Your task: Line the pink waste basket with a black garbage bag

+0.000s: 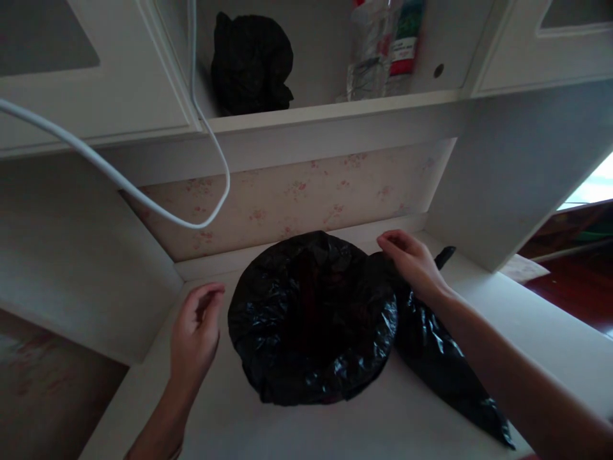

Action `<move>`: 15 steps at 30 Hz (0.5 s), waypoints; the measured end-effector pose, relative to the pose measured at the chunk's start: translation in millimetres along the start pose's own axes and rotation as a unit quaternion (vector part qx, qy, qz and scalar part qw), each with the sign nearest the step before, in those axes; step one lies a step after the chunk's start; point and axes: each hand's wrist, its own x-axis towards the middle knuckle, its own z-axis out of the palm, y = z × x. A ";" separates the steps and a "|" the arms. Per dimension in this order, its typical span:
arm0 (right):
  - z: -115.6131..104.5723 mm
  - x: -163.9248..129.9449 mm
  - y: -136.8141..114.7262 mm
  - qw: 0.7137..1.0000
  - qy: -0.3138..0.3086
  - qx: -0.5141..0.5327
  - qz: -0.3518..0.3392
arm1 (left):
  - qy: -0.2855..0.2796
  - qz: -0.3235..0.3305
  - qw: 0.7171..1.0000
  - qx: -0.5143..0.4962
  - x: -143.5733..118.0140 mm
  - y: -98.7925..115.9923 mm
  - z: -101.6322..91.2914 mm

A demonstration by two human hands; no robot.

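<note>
A round bin lined with a shiny black plastic bag (pixel 311 319) stands on the white desk top (pixel 287 428). My left hand (pixel 196 332) hovers just left of the bin, fingers loosely curled, holding nothing. My right hand (pixel 412 265) rests at the bin's right rim, fingers bent on the black plastic there. A second flat black bag (pixel 445 364) lies on the desk under my right forearm, stretching toward the front right.
A shelf above holds a crumpled black bag (pixel 251 64) and clear plastic bottles (pixel 378 48). A white cable (pixel 143 198) loops down at the left. White cabinet sides (pixel 502 179) box in the desk; a wooden floor (pixel 579 287) shows at the right.
</note>
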 end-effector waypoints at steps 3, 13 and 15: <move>-8.6 -51.1 -41.3 0.955 -0.134 -0.103 -0.245 | -0.118 0.329 0.931 0.100 -27.3 52.5 -22.9; 26.9 -133.9 -66.4 0.660 -0.447 -0.429 -0.425 | -0.384 0.451 0.772 0.230 -61.3 91.9 10.9; 31.2 -129.1 -63.9 0.642 -0.447 -0.468 -0.412 | -0.431 0.414 0.766 0.238 -55.9 85.7 9.3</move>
